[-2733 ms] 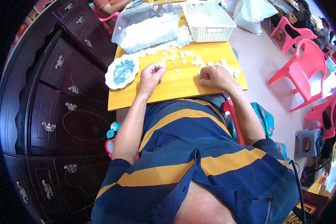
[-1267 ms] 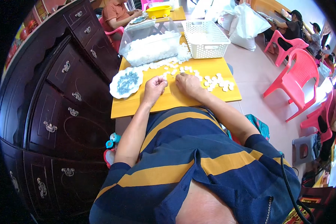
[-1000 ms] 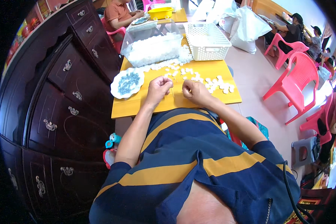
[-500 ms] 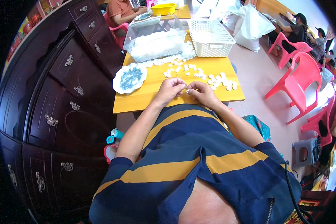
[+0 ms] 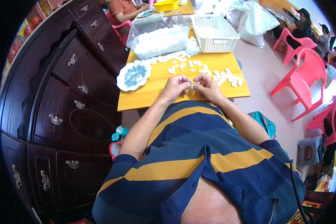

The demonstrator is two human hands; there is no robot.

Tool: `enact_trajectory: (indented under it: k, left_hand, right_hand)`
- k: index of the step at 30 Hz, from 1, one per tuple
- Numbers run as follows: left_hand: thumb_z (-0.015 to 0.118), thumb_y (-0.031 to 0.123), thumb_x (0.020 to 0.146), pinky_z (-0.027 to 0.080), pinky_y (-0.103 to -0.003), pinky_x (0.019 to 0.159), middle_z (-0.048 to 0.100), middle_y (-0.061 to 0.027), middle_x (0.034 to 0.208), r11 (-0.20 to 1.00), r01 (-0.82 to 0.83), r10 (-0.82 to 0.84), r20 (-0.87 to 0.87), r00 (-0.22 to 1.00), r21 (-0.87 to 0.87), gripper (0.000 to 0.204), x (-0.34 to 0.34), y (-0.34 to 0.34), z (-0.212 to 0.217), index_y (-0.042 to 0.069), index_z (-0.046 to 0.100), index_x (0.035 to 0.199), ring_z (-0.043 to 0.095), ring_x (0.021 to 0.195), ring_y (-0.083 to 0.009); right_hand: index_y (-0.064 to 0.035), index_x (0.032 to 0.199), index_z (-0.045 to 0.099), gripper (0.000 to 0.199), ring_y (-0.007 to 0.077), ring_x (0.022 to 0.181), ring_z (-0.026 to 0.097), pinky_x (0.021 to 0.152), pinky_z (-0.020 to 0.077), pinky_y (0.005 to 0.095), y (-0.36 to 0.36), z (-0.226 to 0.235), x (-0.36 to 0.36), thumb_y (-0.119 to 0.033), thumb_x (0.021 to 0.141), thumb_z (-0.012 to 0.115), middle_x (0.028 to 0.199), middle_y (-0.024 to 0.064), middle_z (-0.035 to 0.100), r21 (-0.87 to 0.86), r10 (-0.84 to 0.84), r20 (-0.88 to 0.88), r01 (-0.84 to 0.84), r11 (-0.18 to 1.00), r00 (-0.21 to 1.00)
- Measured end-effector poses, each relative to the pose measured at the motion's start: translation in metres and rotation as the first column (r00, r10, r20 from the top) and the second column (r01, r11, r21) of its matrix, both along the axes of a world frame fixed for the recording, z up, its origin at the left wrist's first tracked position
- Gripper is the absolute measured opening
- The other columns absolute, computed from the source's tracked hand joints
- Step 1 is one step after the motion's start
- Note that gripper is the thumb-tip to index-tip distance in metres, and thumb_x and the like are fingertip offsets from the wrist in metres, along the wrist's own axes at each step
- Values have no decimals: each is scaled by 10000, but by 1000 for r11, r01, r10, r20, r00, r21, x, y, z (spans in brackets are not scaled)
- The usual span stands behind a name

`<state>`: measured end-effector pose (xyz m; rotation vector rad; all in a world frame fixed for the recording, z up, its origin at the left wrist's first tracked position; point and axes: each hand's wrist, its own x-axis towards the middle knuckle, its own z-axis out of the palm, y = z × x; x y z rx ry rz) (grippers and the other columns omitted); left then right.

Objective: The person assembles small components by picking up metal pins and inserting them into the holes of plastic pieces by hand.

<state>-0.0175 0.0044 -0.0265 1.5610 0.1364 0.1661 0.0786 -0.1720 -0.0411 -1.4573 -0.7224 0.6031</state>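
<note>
My left hand (image 5: 176, 89) and my right hand (image 5: 210, 89) meet over the near edge of the yellow table (image 5: 138, 100), both with fingers pinched. A small white piece (image 5: 192, 86) shows between the fingertips, at my right thumb and forefinger. Whatever my left fingers grip is too small to make out. Beyond my hands, several small white pieces (image 5: 221, 76) lie scattered on the tabletop. To the left stands a white scalloped plate (image 5: 146, 80) bearing a heap of small grey-blue bits (image 5: 135, 75).
At the table's far side are a clear plastic bin (image 5: 161, 47) full of white pieces and a white perforated basket (image 5: 219, 46). A dark wooden cabinet (image 5: 69, 108) runs along the left. Pink chairs (image 5: 304, 80) and white sacks (image 5: 254, 26) stand right; other people sit farther off.
The whole view has shifted slightly, so the table sits a little higher and to the right. My hands stay together at the table edge, with the fingers slightly repositioned around the white piece.
</note>
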Motion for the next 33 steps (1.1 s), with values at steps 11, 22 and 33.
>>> enact_trajectory:
  k: [11, 22, 33]
  left_hand:
    - [685, 79, 903, 457, -186, 538, 659, 10, 792, 1000, -15, 15, 54, 998, -1, 104, 1, 2, 2, 43, 653, 996, 564, 596, -42]
    - [683, 47, 906, 465, -182, 576, 664, 11, 835, 995, 2, -11, 88, 996, 95, 108, 3, 2, -1, 31, 655, 1008, 560, 645, -31]
    - [654, -12, 887, 505, -193, 663, 670, 8, 883, 941, -17, -40, 161, 986, 338, 115, 4, -1, 2, 17, 656, 998, 597, 740, -26]
  right_hand:
    - [-50, 1075, 551, 219, 69, 657, 567, 582, 478, 230, 0, 4, -1, -103, 914, 689, 822, 4, 595, 4, 28, 30, -28, 1000, 999]
    - [-54, 1037, 561, 191, 70, 647, 580, 577, 488, 234, 0, 2, 0, -103, 905, 689, 795, 3, 605, -29, 26, 60, -24, 999, 998]
    - [-66, 974, 557, 161, 59, 636, 559, 567, 478, 230, 1, 1, -3, -63, 885, 691, 779, -9, 587, 0, 41, 84, -41, 999, 996]
